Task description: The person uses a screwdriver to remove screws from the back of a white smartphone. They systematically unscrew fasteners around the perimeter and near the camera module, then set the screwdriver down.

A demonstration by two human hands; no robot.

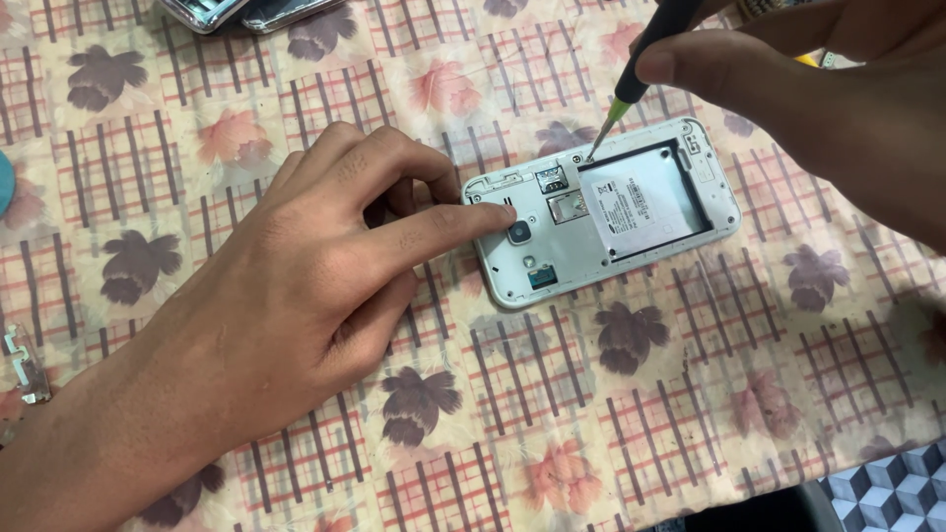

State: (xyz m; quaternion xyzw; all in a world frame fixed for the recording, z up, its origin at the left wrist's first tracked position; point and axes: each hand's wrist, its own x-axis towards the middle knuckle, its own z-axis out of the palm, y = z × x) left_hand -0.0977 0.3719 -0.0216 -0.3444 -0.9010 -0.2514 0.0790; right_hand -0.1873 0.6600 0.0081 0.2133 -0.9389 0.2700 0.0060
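A white smartphone (601, 212) with its back cover off lies face down on a leaf-patterned tablecloth (552, 394), battery and card slots exposed. My left hand (315, 286) presses its index fingertip on the phone's left end, beside the camera lens. My right hand (828, 84) comes in from the upper right and grips a black-handled screwdriver (631, 79) with a green collar. Its metal tip touches the phone's upper edge near the card slots.
Metal phone parts or frames (241, 12) lie at the top left edge. A small metal bracket (25, 365) sits at the far left. A blue object (5, 182) peeks in at the left edge. Patterned floor (887, 488) shows at the bottom right past the table edge.
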